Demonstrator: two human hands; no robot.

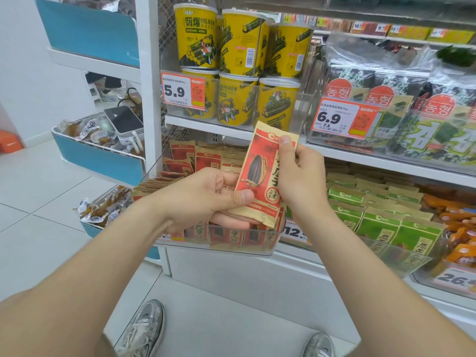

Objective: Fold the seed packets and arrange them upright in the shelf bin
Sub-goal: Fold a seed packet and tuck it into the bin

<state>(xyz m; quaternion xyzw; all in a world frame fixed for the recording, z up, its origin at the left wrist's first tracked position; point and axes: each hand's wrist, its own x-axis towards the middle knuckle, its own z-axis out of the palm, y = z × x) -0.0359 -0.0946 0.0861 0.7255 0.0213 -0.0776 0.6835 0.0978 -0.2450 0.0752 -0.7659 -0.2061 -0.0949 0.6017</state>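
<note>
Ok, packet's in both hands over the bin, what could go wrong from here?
1. The right hand pinches only the right edge of the packet, which is tilted, so the fold may come out crooked.
2. The bin below looks crowded with red packets; pushing one more in could tip or crease them.
3. Green packets sit close beside it; a slip could land the packet there.

Obscured and cut-off items
The right hand (298, 173) covered the right-side print of the held seed packet (257, 176); the left hand (206, 197) hid part of the shelf bin (226, 247); a price tag (456, 279) ran off the right edge.
</note>
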